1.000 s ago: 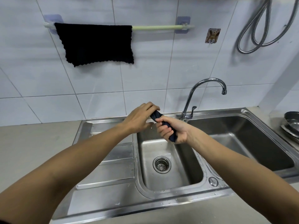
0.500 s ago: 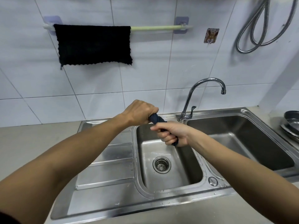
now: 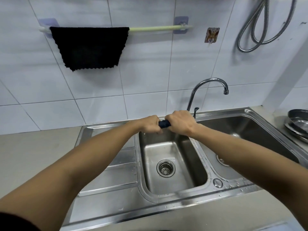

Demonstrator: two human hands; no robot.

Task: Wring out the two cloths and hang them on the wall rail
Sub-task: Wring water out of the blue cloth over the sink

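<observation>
Here, centre frame: left hand (image 3: 150,124) and right hand (image 3: 180,121) both fisted tight around a dark blue cloth (image 3: 164,123), twisted into a short roll; only a small piece shows between the fists. Held over the far edge of the small basin of the steel sink (image 3: 106,205). Upper left of frame: black cloth (image 3: 89,47) draped over the pale green wall rail (image 3: 153,28), right part of rail bare. Tap (image 3: 208,90) right of centre, spout over the larger basin.
</observation>
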